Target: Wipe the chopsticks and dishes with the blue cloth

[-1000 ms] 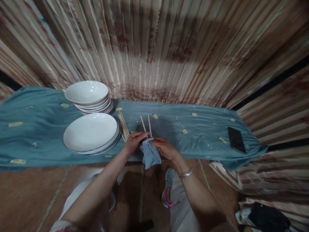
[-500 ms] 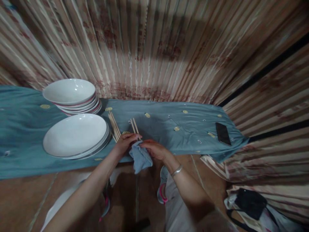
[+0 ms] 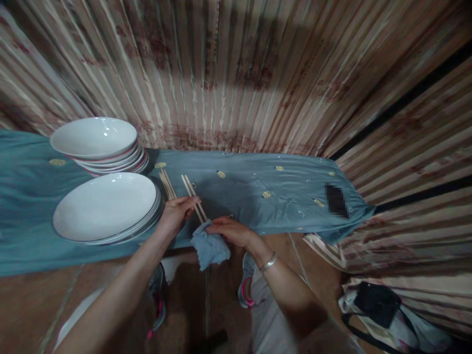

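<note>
My left hand (image 3: 180, 208) is closed on a pair of light wooden chopsticks (image 3: 199, 210), gripping them around the middle. Their far ends point up and to the left. The near ends go into a blue cloth (image 3: 211, 250), which my right hand (image 3: 232, 230) pinches around them. The cloth hangs down in front of the table edge. More chopsticks (image 3: 167, 185) lie on the table just beyond my left hand, partly hidden by it. Beside them, to the left, a stack of white plates (image 3: 106, 206) stands near the front edge.
Behind the plates stands a stack of white bowls (image 3: 96, 140) with reddish rims. A teal patterned cloth (image 3: 243, 196) covers the narrow table. A dark flat object (image 3: 337, 200), pixelated, lies at its right end. Pleated curtains (image 3: 236, 73) hang behind. A bag (image 3: 379, 305) rests at lower right.
My left hand has slid up the chopsticks, away from the cloth, so a longer stretch of wood shows between my hands. The cloth has shifted slightly down and left. The view has turned slightly right.
</note>
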{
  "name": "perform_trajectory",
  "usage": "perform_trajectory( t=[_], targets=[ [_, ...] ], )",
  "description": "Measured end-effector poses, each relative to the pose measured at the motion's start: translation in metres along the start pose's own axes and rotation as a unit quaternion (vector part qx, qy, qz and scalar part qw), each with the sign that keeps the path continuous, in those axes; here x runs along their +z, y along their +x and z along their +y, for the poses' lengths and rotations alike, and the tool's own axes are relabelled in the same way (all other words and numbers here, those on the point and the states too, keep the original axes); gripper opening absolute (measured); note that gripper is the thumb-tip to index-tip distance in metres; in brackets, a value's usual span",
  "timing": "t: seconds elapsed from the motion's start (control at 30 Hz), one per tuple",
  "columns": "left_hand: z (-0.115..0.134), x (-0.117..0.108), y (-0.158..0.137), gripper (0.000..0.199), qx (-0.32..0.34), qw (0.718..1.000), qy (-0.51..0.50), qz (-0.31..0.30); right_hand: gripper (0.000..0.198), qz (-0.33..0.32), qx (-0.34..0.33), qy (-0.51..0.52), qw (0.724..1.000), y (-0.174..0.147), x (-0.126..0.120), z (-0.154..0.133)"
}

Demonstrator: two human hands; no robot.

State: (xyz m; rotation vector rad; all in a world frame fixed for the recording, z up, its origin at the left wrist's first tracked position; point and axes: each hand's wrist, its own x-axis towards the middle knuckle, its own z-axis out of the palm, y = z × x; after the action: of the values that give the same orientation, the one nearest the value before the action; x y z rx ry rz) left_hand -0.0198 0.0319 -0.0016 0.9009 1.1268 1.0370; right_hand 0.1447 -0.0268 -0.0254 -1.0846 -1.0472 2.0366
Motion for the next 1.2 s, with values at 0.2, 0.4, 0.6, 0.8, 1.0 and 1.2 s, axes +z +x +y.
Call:
perform_trajectory(
  t=[0.2,0.4,0.6,0.8,1.0,1.2],
  targets=[
    [-0.009,0.006,-0.001,0.029,-0.019,0.999,-0.007,-0.029,0.024,0.023,-0.003,0.009,1.0,0.001,-0.003,0.0],
    [-0.02,0.018,-0.005,0.036,-0.059,0.994,-0.016,-0.087,0.03,0.074,-0.037,0.041,0.996,0.005,-0.005,-0.002],
    [-0.017,0.018,-0.004,0.033,-0.031,0.996,-0.028,-0.075,0.032,0.085,-0.033,0.058,0.994,0.004,-0.001,-0.005],
    [-0.008,0.003,0.007,0.031,0.014,0.999,-0.04,-0.013,0.031,0.043,0.023,0.053,0.997,-0.006,0.006,-0.008],
    [0.0,-0.004,0.009,0.029,0.026,0.998,-0.062,-0.004,0.027,0.033,0.033,0.023,0.999,-0.01,0.005,-0.007],
    [-0.004,0.001,0.007,0.032,0.001,0.997,-0.041,-0.065,0.027,0.032,0.028,0.019,0.999,-0.012,0.001,-0.005]
  ],
)
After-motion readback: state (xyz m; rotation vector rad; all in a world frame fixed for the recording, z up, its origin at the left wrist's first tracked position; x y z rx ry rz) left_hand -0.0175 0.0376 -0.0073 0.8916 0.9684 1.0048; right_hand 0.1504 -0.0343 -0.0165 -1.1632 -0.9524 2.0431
